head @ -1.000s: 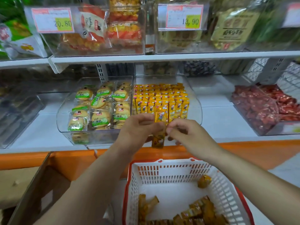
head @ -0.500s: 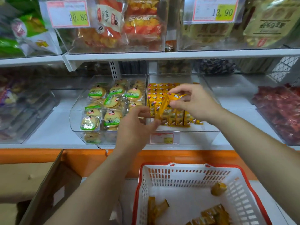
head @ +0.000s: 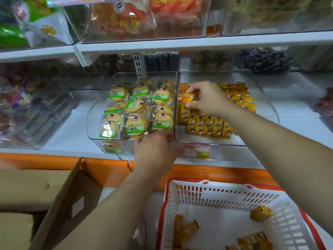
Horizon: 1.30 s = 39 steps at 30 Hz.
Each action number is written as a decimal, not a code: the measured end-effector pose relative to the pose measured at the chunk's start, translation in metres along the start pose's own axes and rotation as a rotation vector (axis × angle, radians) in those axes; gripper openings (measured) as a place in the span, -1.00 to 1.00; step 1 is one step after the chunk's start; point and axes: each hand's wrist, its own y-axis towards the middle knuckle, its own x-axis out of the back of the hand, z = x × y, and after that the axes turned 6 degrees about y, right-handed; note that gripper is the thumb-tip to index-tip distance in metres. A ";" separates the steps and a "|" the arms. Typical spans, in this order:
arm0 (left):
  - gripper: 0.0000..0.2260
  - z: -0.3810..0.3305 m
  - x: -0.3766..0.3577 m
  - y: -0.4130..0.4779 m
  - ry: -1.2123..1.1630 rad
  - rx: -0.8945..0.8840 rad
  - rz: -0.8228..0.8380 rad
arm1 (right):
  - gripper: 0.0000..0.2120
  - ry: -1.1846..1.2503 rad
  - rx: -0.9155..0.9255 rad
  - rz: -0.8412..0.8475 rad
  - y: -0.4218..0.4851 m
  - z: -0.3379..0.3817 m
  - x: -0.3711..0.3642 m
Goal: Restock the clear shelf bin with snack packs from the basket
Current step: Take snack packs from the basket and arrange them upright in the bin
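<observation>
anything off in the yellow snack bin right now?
Minor only. In the clear bin, the front row stands neat, but the back-right packs lie jumbled at angles. The right hand pinches one yellow pack by the bin's left wall. Nothing looks spilled or torn.

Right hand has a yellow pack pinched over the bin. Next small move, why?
Probably lower the yellow pack against the clear bin's left wall and release: the right hand pinches it upright there, just behind the front row.
</observation>
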 end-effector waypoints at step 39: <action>-0.31 0.034 -0.295 -0.132 -0.041 0.238 0.670 | -0.37 -0.207 -0.691 0.699 -0.356 -0.248 -0.112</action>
